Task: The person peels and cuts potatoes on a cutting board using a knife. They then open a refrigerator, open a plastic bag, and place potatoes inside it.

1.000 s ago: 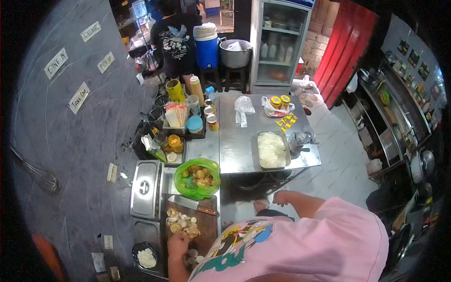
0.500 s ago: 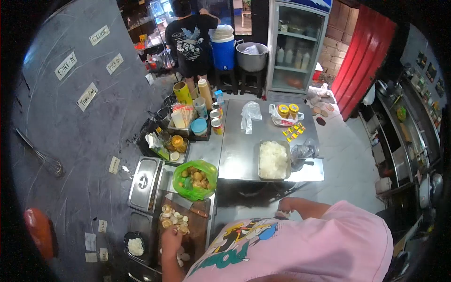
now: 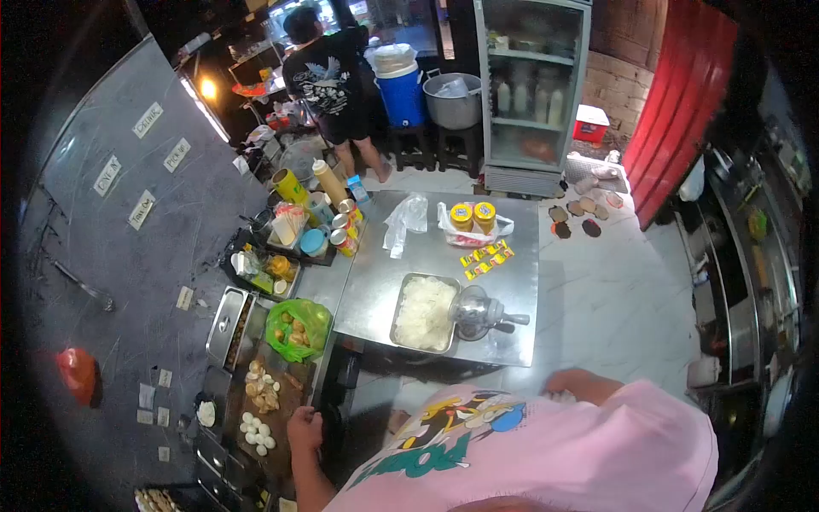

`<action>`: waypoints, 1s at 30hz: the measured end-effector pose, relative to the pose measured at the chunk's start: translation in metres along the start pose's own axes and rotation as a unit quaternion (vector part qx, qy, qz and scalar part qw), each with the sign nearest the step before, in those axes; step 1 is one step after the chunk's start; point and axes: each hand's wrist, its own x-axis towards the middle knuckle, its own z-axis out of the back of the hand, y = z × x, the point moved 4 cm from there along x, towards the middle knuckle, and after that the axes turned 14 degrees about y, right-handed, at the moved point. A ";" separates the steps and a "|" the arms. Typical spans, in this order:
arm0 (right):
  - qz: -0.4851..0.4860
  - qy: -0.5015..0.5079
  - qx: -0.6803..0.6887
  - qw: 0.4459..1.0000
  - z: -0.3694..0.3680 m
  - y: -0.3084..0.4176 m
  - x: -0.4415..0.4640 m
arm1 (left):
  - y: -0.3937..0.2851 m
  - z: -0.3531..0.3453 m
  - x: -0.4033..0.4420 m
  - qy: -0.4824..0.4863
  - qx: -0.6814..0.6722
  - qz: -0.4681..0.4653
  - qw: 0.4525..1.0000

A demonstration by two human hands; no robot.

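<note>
My left hand (image 3: pixel 304 427) is at the right edge of the brown cutting board (image 3: pixel 286 410), fingers curled together; anything in them is too small to make out. Peeled white pieces (image 3: pixel 257 433) lie on the board left of it, with brownish, partly peeled pieces (image 3: pixel 262 388) above them. A knife's wooden handle (image 3: pixel 294 381) shows by the brownish pieces. Beyond the board sits a green plastic bag (image 3: pixel 297 331) of brown round items. My right hand (image 3: pixel 577 384) hangs near the steel table's front edge, above the floor, fingers curled and partly hidden by the pink shirt.
On the steel table (image 3: pixel 367 294) are a tray of white shreds (image 3: pixel 425 314), a clear lidded container (image 3: pixel 479 314), yellow-lidded jars (image 3: pixel 472 217) and yellow sachets (image 3: pixel 487 258). Bottles and cans stand at its left. Another person (image 3: pixel 328 85) stands at the back, near a blue cooler (image 3: pixel 401 98) and a glass-door fridge (image 3: pixel 533 102).
The view has shifted. My left hand has moved off the pieces to the board's right edge, uncovering the white ones. My right hand stays apart, low on the right.
</note>
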 end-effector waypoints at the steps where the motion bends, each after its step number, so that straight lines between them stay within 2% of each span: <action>1: 0.017 -0.015 -0.055 0.998 0.012 -0.063 0.025 | -0.004 -0.012 -0.003 -0.008 -0.002 0.005 1.000; 2: -0.026 -0.035 -0.049 0.998 -0.004 -0.059 -0.057 | -0.003 -0.025 -0.001 0.000 0.001 0.006 1.000; 3: -0.067 -0.043 -0.044 0.996 -0.005 -0.084 -0.070 | -0.008 -0.030 -0.003 0.009 0.006 0.005 1.000; 4: -0.027 -0.032 -0.066 0.997 -0.002 -0.120 -0.059 | -0.020 -0.029 -0.007 0.003 0.010 0.007 1.000; 5: -0.101 -0.057 -0.027 0.993 -0.007 -0.132 -0.076 | -0.034 -0.029 -0.006 0.015 -0.016 0.006 1.000; 7: 0.085 -0.078 -0.105 0.988 -0.015 -0.159 -0.081 | -0.062 -0.023 0.002 0.032 -0.026 0.003 0.999; 8: 0.028 -0.097 0.059 0.993 -0.014 -0.167 -0.079 | -0.073 -0.022 0.013 0.017 0.004 -0.020 1.000; 9: -0.033 -0.111 0.222 0.968 -0.021 -0.175 -0.076 | -0.086 -0.021 0.024 0.003 0.031 -0.045 0.998; 10: -0.032 -0.109 0.231 0.966 -0.028 -0.172 -0.065 | -0.113 -0.017 0.026 0.002 0.037 -0.068 0.997; 12: 0.061 -0.166 0.275 0.945 -0.023 -0.161 -0.051 | -0.135 -0.020 0.063 0.008 0.049 -0.073 0.996; 13: 0.150 -0.176 0.065 0.971 -0.018 -0.148 -0.045 | -0.147 -0.029 0.070 0.009 0.058 -0.071 0.996; 14: 0.149 -0.210 -0.132 0.957 -0.011 -0.134 -0.035 | -0.161 -0.040 0.074 0.012 0.048 -0.067 0.997; 15: 0.138 -0.265 -0.318 0.900 -0.003 -0.129 -0.013 | -0.188 -0.045 0.080 0.012 0.029 -0.097 0.995; 16: 0.152 -0.221 -0.269 0.925 0.006 -0.126 -0.026 | -0.214 -0.048 0.085 0.010 0.013 -0.129 0.992; 18: 0.122 -0.146 -0.062 0.980 0.030 -0.132 -0.068 | -0.264 -0.069 0.090 0.011 -0.021 -0.142 0.990; 19: 0.105 -0.138 0.007 0.985 0.042 -0.138 -0.096 | -0.281 -0.083 0.090 0.015 -0.054 -0.147 0.988; 20: 0.126 -0.155 0.220 0.955 0.049 -0.144 -0.136 | -0.293 -0.103 0.100 -0.004 -0.047 -0.199 0.979; 21: 0.125 -0.159 0.211 0.956 0.073 -0.162 -0.134 | -0.312 -0.117 0.100 -0.012 -0.053 -0.195 0.979; 23: 0.122 -0.150 0.276 0.941 0.121 -0.224 -0.112 | -0.358 -0.150 0.096 0.014 -0.070 -0.207 0.976; 25: 0.106 -0.137 0.247 0.954 0.169 -0.282 -0.087 | -0.387 -0.185 0.097 0.010 -0.104 -0.199 0.974; 27: 0.090 -0.117 0.219 0.964 0.215 -0.350 -0.084 | -0.421 -0.210 0.089 0.014 -0.064 -0.115 0.991; 28: 0.202 -0.135 0.042 0.969 0.238 -0.373 -0.094 | -0.433 -0.222 0.088 -0.010 0.033 -0.089 0.995; 29: 0.256 -0.131 -0.052 0.956 0.254 -0.377 -0.110 | -0.438 -0.233 0.085 -0.014 0.034 -0.078 0.996; 30: 0.310 -0.135 -0.140 0.931 0.269 -0.380 -0.128 | -0.441 -0.237 0.080 -0.067 0.029 -0.076 0.994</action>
